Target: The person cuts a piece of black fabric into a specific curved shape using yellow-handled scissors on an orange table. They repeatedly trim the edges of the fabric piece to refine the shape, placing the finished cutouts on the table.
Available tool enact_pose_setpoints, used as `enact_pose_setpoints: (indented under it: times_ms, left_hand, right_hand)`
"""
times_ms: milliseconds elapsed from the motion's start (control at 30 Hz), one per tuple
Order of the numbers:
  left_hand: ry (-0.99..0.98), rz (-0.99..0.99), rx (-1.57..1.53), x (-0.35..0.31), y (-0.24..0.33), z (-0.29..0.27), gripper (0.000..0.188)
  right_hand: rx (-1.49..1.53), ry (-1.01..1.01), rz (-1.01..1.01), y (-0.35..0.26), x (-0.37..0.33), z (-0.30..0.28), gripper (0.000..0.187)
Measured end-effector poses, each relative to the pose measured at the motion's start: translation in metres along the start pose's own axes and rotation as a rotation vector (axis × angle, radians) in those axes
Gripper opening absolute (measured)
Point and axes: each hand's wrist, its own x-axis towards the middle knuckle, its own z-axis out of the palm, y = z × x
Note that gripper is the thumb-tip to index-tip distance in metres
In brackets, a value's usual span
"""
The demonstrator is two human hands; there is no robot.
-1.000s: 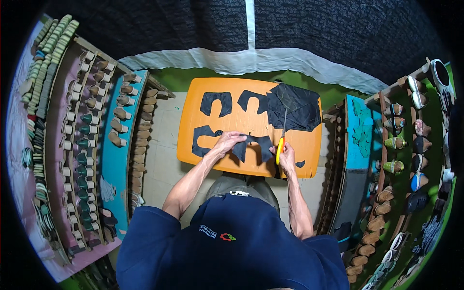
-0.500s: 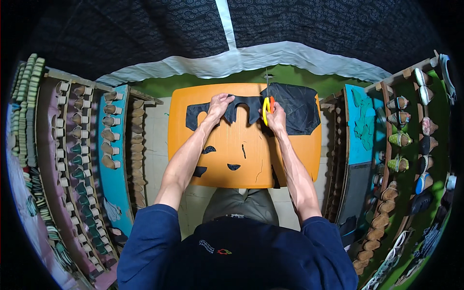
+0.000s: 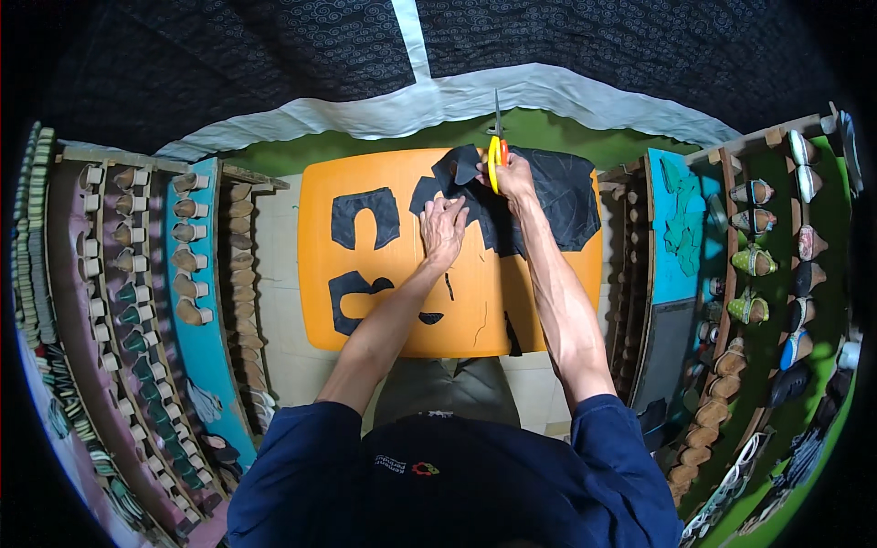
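Observation:
Yellow-and-orange-handled scissors [image 3: 497,163] are gripped in my right hand [image 3: 513,175], their blades pointing away past the table's far edge. My left hand [image 3: 443,228] lies with fingers stretched out at a black cut piece [image 3: 425,194]. Between the hands, a curled black piece [image 3: 464,164] rises beside the scissors; whether the right hand also pinches it is hard to tell. A large black sheet [image 3: 562,201] spreads under and beyond my right hand. To the left rest a U-shaped black piece [image 3: 365,205] and a second curved one [image 3: 347,297], partly behind my left forearm.
The orange table [image 3: 320,183] also bears small dark scraps [image 3: 431,318]. Racks of shoe forms [image 3: 190,233] stand on the left, and shelves with shoes [image 3: 754,260] on the right. A dark patterned curtain [image 3: 274,73] with a pale border hangs beyond the table.
My left hand has let go of the arched black piece and moved right and nearer. Two curved pieces now lie separately at the table's left. The scissors stay in my right hand.

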Motion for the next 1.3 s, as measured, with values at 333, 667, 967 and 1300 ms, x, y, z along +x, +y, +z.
enact_pose_setpoints:
  times_ms: [333, 667, 967, 1300]
  left_hand:
    - [-0.142, 0.073, 0.149, 0.017, -0.01, 0.005, 0.015]
    - [-0.142, 0.145, 0.137, 0.014, -0.014, 0.0, 0.014]
    - [-0.107, 0.182, 0.07, -0.025, 0.005, -0.026, 0.014]
    - [-0.34, 0.107, 0.004, -0.153, 0.007, -0.061, 0.016]
  right_hand:
    - [-0.099, -0.045, 0.003, -0.001, -0.012, 0.0, 0.013]
    - [-0.032, -0.066, -0.012, -0.008, -0.027, 0.0, 0.015]
    - [-0.037, -0.079, -0.046, -0.02, -0.035, 0.007, 0.017]
    - [0.099, -0.341, -0.093, -0.062, -0.064, 0.082, 0.022]
